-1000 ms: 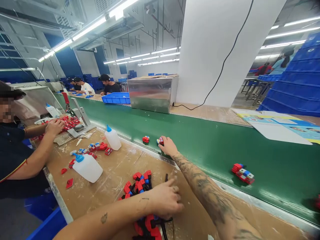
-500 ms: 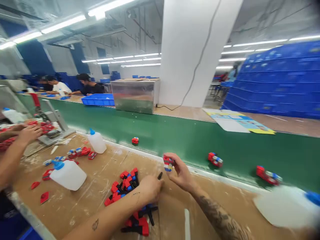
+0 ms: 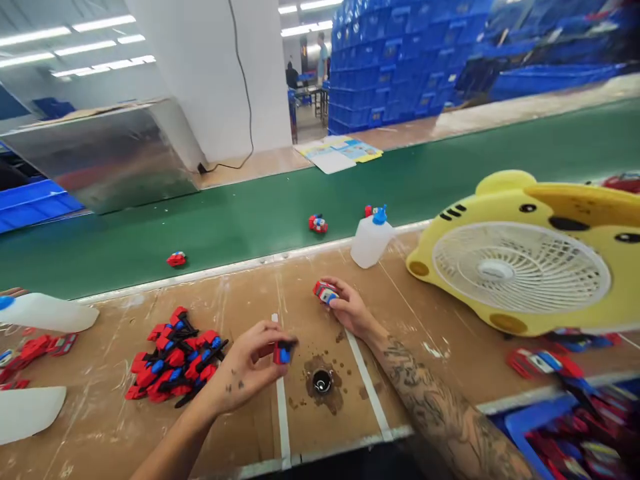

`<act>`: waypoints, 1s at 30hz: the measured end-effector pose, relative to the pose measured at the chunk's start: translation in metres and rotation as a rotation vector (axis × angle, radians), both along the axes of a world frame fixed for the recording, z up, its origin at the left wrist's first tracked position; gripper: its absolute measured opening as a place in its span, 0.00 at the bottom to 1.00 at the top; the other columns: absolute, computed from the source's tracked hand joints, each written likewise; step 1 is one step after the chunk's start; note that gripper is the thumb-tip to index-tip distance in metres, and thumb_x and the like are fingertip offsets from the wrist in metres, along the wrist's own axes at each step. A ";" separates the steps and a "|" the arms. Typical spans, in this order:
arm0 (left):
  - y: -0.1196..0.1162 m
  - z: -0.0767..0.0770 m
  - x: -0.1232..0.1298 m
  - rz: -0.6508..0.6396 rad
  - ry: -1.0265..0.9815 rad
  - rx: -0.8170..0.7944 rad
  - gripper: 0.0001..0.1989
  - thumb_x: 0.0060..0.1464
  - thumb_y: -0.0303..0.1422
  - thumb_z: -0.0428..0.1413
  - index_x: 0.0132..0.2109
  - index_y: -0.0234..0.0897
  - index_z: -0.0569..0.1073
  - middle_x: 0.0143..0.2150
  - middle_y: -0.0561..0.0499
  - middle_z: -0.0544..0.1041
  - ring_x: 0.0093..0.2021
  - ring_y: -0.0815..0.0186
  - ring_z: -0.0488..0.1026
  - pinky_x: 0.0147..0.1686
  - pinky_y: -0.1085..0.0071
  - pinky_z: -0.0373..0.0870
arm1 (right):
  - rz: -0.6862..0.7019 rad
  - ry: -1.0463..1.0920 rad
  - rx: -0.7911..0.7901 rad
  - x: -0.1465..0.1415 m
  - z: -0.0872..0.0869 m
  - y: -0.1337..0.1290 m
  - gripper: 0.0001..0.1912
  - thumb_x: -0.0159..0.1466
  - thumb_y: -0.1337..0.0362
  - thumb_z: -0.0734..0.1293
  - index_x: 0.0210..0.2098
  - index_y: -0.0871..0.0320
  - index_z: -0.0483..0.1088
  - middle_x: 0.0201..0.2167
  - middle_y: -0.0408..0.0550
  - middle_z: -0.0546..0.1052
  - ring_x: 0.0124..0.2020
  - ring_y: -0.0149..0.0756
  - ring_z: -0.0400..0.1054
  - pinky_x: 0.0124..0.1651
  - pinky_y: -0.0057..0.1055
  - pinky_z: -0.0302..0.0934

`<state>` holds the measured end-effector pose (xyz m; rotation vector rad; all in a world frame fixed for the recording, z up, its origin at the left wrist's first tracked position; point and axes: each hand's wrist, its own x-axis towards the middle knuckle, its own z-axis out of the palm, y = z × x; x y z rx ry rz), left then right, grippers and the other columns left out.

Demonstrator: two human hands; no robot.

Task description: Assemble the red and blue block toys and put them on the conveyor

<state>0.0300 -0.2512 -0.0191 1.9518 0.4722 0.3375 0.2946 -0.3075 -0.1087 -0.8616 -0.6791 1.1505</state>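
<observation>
My left hand (image 3: 255, 363) pinches a small red, blue and black plastic part (image 3: 283, 353) between thumb and fingers, above the brown table. To its left lies a heap of similar red, blue and black parts (image 3: 173, 357). My right hand (image 3: 350, 308) grips a small red toy vehicle (image 3: 325, 292) with white and blue on it, partly covered by the fingers. On the table between my forearms stands a small round black cup (image 3: 322, 381), with dark wet spots around it.
Beyond the table runs a green conveyor belt (image 3: 240, 220) carrying red toys (image 3: 177, 259). A white bottle with a blue cap (image 3: 371, 241) stands near the belt. At right are a yellow animal-shaped fan (image 3: 510, 267) and a blue bin (image 3: 525, 427) of red toys. More white bottles lie left.
The view has swung right, bringing in the fan and bin. My left hand has come away from the heap with a part in its fingers. My right hand still holds the toy vehicle.
</observation>
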 end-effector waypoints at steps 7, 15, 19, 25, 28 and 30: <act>-0.041 0.010 0.025 -0.487 0.133 0.963 0.21 0.62 0.23 0.50 0.58 0.48 0.71 0.56 0.41 0.72 0.55 0.55 0.68 0.53 0.55 0.68 | -0.012 0.052 0.002 0.002 -0.005 0.010 0.26 0.46 0.64 0.77 0.44 0.54 0.72 0.41 0.46 0.77 0.40 0.38 0.70 0.44 0.32 0.63; -0.050 0.016 0.045 -0.617 0.214 1.050 0.13 0.64 0.29 0.51 0.53 0.43 0.74 0.56 0.41 0.74 0.52 0.55 0.70 0.51 0.58 0.65 | 0.003 0.075 0.036 0.004 -0.008 0.011 0.26 0.47 0.65 0.76 0.45 0.54 0.71 0.43 0.46 0.78 0.43 0.39 0.72 0.50 0.35 0.63; -0.051 0.015 0.045 -0.622 0.249 1.021 0.15 0.63 0.27 0.52 0.54 0.43 0.73 0.57 0.42 0.73 0.52 0.54 0.69 0.50 0.58 0.66 | 0.006 0.075 0.048 0.004 -0.008 0.010 0.29 0.46 0.66 0.78 0.46 0.54 0.70 0.44 0.47 0.77 0.44 0.39 0.72 0.51 0.36 0.64; -0.038 0.007 0.027 -0.352 0.147 0.592 0.19 0.61 0.24 0.51 0.55 0.48 0.74 0.56 0.44 0.72 0.53 0.59 0.70 0.51 0.61 0.69 | 0.052 0.050 0.063 0.002 -0.012 0.007 0.28 0.47 0.65 0.79 0.46 0.54 0.71 0.44 0.47 0.78 0.45 0.40 0.73 0.52 0.37 0.63; -0.027 -0.008 0.024 -0.025 0.027 0.228 0.15 0.59 0.29 0.57 0.52 0.45 0.76 0.51 0.44 0.74 0.51 0.59 0.72 0.51 0.62 0.70 | 0.122 0.045 0.079 -0.001 -0.012 0.004 0.29 0.47 0.64 0.80 0.47 0.55 0.71 0.45 0.48 0.78 0.45 0.41 0.73 0.52 0.37 0.63; -0.019 -0.021 0.028 0.257 -0.088 -0.025 0.16 0.54 0.32 0.63 0.51 0.41 0.77 0.49 0.44 0.76 0.51 0.57 0.74 0.52 0.62 0.71 | 0.185 0.057 0.094 -0.004 -0.010 0.002 0.30 0.47 0.63 0.81 0.49 0.56 0.72 0.46 0.50 0.78 0.46 0.42 0.73 0.52 0.37 0.63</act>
